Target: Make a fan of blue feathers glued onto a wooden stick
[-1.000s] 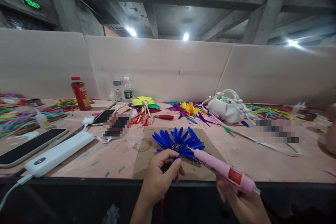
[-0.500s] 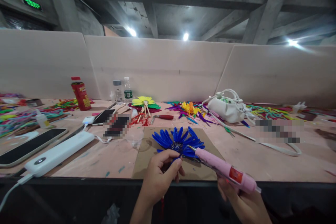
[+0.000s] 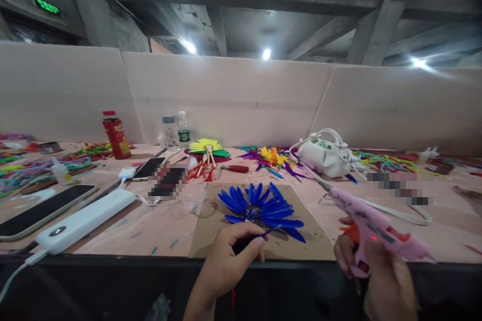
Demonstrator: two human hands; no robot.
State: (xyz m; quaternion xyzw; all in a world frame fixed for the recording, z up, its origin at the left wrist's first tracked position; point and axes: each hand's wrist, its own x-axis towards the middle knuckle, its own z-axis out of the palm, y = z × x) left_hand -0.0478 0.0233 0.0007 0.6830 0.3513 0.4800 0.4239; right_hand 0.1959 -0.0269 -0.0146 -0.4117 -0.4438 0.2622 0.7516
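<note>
Blue feathers spread in a fan [image 3: 259, 205] lie on a brown cardboard sheet [image 3: 211, 246] in front of me. My left hand [image 3: 231, 256] is closed in a pinch at the near edge of the fan, on a thin dark-blue feather [image 3: 271, 230] that sticks out past the fingertips. Most of that feather is hidden by the fingers. Off to the right, my right hand [image 3: 387, 276] is wrapped round the handle of a pink hot glue gun [image 3: 371, 220] with an orange trigger. Its nozzle points up and left, away from the feathers.
Left of the cardboard are phones [image 3: 48, 208] and a white power bank [image 3: 88, 218] with cables. Behind stand a red bottle [image 3: 116, 135], clear bottles, a yellow feather fan [image 3: 207, 145] and a red-handled tool [image 3: 237, 168]. A white handbag [image 3: 324, 155] and its strap lie right.
The glue gun has swung right, its nozzle leaving the blue feathers. My left hand has turned slightly, and the thin feather in it now points right.
</note>
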